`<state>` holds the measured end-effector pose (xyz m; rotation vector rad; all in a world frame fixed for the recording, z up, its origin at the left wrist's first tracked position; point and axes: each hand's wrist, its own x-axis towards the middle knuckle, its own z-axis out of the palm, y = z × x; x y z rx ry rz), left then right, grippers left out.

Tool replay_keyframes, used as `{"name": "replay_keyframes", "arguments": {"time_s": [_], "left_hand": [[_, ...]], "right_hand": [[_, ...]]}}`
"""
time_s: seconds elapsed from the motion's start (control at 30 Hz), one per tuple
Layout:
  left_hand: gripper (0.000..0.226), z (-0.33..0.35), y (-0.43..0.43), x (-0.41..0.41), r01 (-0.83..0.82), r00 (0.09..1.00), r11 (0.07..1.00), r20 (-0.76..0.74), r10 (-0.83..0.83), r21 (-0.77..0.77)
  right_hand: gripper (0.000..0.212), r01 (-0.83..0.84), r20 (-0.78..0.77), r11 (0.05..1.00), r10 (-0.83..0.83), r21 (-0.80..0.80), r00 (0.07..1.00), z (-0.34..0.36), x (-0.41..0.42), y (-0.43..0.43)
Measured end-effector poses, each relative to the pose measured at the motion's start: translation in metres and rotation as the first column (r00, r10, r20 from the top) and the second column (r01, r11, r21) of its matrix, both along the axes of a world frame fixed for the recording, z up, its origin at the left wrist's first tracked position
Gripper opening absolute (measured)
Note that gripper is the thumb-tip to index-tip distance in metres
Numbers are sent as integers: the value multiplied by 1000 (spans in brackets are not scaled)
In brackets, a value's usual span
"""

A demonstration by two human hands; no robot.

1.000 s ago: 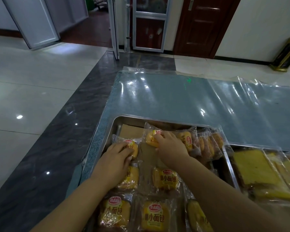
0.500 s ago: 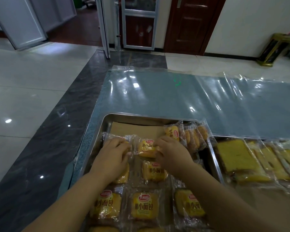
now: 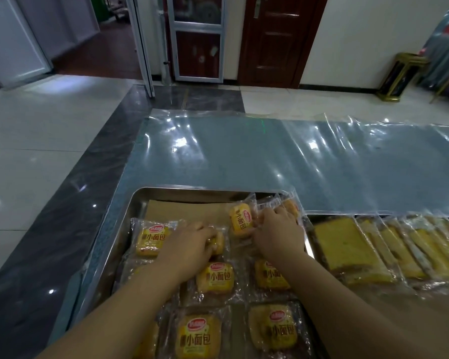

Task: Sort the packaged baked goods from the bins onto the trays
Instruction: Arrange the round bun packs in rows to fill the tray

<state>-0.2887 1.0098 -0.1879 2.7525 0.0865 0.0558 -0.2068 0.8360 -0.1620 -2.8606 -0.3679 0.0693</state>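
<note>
A steel tray (image 3: 145,200) lined with brown paper holds several clear-wrapped small yellow buns laid flat in rows. My left hand (image 3: 189,247) lies on a bun packet (image 3: 218,244) in the back row, fingers curled over it. My right hand (image 3: 277,234) grips the upright stack of bun packets (image 3: 241,221) leaning at the tray's back right corner. Another flat bun (image 3: 150,239) sits to the left of my left hand. A second tray (image 3: 314,216) on the right holds wrapped yellow cake slices (image 3: 347,252).
The trays stand on a grey table under a clear plastic sheet (image 3: 270,156). Beyond and left is glossy tiled floor (image 3: 36,151). Doors (image 3: 275,40) and a gold-trimmed bin (image 3: 399,76) stand at the far wall.
My right hand moved right from the middle bun to the upright stack at the tray's back right. My left hand shifted right onto the middle bun, uncovering the left one.
</note>
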Motion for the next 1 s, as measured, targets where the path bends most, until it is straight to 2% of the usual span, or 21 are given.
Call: {"name": "replay_keyframes", "arguments": {"time_s": [0.07,0.17,0.3,0.43,0.53,0.6,0.7,0.77,0.87,0.93,1.0], "left_hand": [[39,-5,4,-3,-19,1000,999,12,20,-40],[38,-7,11,-9,-74,992,988,95,87,-132],[30,-4,26,-18,-147,968,983,190,166,-111],[27,-4,45,-29,-227,948,973,217,232,-47],[27,-6,63,-35,-281,939,959,195,282,-34],[24,-8,72,-38,-289,934,957,209,289,-31],[26,-10,82,-37,-247,944,969,225,240,4],[32,-12,84,-33,-198,957,980,221,186,34],[43,-16,80,-24,-125,984,991,136,117,54],[52,-20,78,-18,-124,991,990,51,121,71],[57,-23,77,-12,-147,989,983,-12,149,110]], "right_hand": [[11,33,1,995,-33,93,999,3,1,4],[10,21,37,962,-32,271,999,9,3,11],[16,-131,103,910,98,394,990,16,13,29],[25,-222,9,895,238,387,971,15,28,67],[32,-212,-128,855,305,474,944,12,31,99],[46,-210,-215,829,364,518,906,10,30,114],[62,-188,-221,850,331,492,918,6,28,122],[55,-226,-126,869,309,440,943,2,24,115],[38,-322,34,885,330,335,943,-4,13,89],[33,-350,143,909,324,226,935,-9,7,65],[27,-311,215,943,281,117,935,-9,3,41]]}}
